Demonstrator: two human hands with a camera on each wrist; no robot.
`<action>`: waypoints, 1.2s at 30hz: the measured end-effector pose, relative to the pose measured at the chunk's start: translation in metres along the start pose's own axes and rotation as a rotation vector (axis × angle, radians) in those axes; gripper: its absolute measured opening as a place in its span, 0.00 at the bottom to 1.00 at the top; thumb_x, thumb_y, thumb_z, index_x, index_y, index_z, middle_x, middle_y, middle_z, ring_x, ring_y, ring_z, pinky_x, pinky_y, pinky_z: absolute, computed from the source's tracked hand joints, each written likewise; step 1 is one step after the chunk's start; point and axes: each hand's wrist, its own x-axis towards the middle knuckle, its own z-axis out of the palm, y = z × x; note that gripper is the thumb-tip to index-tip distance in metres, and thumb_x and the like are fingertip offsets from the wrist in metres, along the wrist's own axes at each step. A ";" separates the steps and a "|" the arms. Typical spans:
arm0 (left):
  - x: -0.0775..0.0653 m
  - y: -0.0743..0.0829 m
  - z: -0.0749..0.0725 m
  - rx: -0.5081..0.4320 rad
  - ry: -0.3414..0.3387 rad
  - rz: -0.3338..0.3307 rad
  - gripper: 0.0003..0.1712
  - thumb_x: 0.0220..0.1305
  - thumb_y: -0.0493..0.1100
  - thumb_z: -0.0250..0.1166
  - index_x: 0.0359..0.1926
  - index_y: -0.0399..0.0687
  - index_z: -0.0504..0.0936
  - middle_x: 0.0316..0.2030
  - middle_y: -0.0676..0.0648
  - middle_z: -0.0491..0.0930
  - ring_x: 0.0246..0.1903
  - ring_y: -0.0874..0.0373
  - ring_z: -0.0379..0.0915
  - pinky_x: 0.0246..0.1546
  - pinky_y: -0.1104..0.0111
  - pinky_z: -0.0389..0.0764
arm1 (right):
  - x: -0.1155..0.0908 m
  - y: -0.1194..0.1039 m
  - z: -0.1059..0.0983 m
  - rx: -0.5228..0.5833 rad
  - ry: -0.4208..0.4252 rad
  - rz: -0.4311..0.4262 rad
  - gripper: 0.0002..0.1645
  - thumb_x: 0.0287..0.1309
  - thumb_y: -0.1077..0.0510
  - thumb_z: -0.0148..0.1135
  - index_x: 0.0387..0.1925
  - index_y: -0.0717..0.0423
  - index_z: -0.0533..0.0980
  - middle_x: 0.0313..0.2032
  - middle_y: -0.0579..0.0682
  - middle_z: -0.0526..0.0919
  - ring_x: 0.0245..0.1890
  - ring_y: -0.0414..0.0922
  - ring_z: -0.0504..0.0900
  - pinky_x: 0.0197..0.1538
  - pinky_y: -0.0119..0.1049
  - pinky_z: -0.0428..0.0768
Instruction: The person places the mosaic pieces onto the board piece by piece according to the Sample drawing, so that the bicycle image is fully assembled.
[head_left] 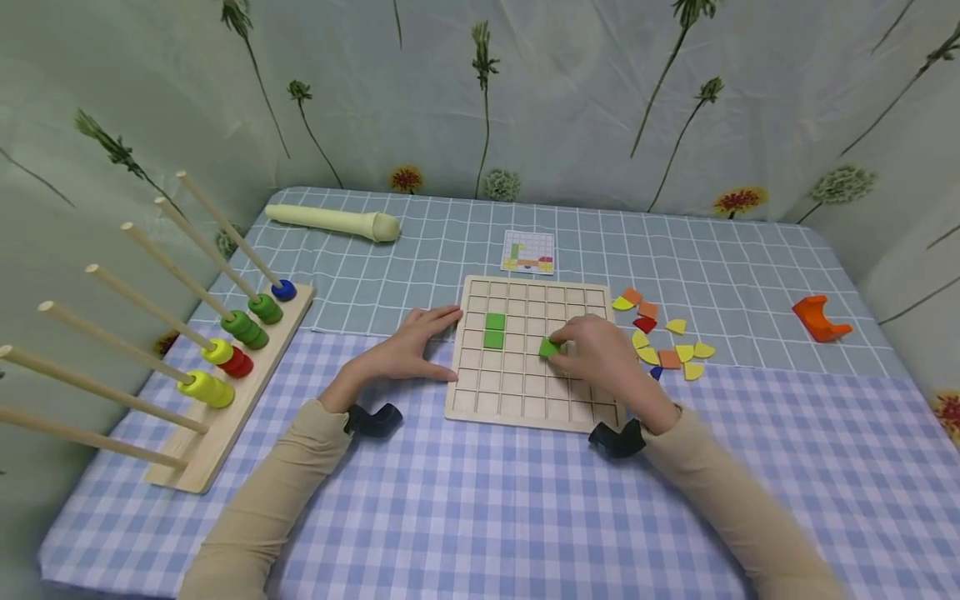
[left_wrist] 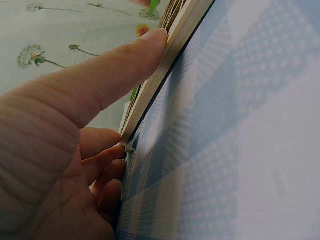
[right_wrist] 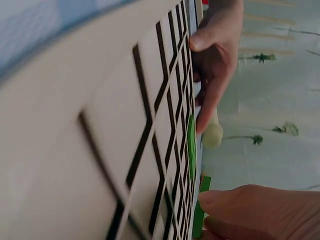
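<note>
A wooden grid board (head_left: 510, 404) lies flat on the tablecloth in the head view. Two green square tiles (head_left: 494, 330) sit in its left part, one directly in front of the other. My right hand (head_left: 603, 357) pinches another green square tile (head_left: 549, 347) between thumb and fingers, over the middle of the board. That tile (right_wrist: 201, 212) appears tilted close above the grid in the right wrist view. At the board's left edge is my left hand (head_left: 408, 348), thumb and fingers spread. In the left wrist view, its thumb (left_wrist: 135, 60) touches the board's side.
A pattern card (head_left: 528, 252) lies behind the board. Loose yellow, orange, red and blue pieces (head_left: 669, 358) are scattered to its right, with an orange curved block (head_left: 821, 318) farther out. At left stands a peg rack (head_left: 247, 404) with coloured rings; a pale microphone-shaped object (head_left: 330, 220) lies behind.
</note>
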 end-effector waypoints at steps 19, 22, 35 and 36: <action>0.000 0.004 -0.001 0.000 -0.003 -0.008 0.56 0.48 0.50 0.73 0.72 0.43 0.53 0.73 0.43 0.49 0.58 0.48 0.51 0.59 0.53 0.59 | 0.020 -0.046 0.032 -0.059 0.014 -0.152 0.11 0.46 0.58 0.66 0.34 0.53 0.86 0.33 0.48 0.85 0.34 0.44 0.78 0.34 0.35 0.77; -0.001 0.003 -0.001 0.010 -0.003 -0.001 0.56 0.48 0.51 0.73 0.72 0.43 0.53 0.73 0.42 0.49 0.58 0.48 0.51 0.58 0.53 0.59 | 0.022 -0.049 0.035 -0.071 0.013 -0.149 0.10 0.47 0.58 0.66 0.34 0.52 0.86 0.33 0.48 0.83 0.35 0.44 0.78 0.34 0.36 0.78; -0.001 0.001 0.000 0.017 0.007 0.012 0.56 0.47 0.51 0.74 0.72 0.43 0.53 0.73 0.41 0.50 0.59 0.48 0.51 0.59 0.52 0.60 | 0.022 -0.045 0.031 -0.031 0.031 -0.156 0.09 0.50 0.56 0.67 0.36 0.50 0.86 0.35 0.46 0.84 0.38 0.43 0.78 0.37 0.36 0.77; -0.001 0.001 0.000 0.017 0.008 0.012 0.56 0.47 0.51 0.74 0.72 0.43 0.53 0.73 0.42 0.50 0.59 0.48 0.51 0.59 0.52 0.60 | 0.021 -0.042 0.029 -0.028 0.042 -0.151 0.09 0.51 0.56 0.67 0.36 0.51 0.86 0.35 0.47 0.84 0.38 0.43 0.78 0.37 0.36 0.77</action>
